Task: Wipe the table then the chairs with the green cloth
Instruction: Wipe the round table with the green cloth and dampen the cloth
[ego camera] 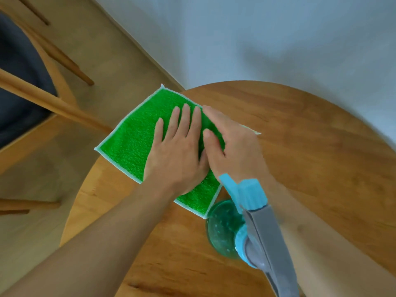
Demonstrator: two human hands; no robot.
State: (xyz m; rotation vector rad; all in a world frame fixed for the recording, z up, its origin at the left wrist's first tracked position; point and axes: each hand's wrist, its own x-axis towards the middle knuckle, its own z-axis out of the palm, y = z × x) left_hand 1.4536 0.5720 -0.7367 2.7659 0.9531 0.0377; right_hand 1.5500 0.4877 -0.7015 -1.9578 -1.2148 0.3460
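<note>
A green cloth [128, 142] with a white edge lies spread flat at the far left rim of the round wooden table [310, 146], its left part hanging past the edge. My left hand [177, 146] presses flat on the cloth with straight fingers. My right hand [231, 144] lies on the cloth's right part beside it, fingers extended and touching the left hand. A wooden chair [32, 91] with a dark seat cushion stands to the left of the table.
A teal spray bottle [227, 230] with a light blue and grey trigger head stands on the table just in front of my right wrist, close to the cloth's near corner. A white wall runs behind the table. Beige floor lies to the left.
</note>
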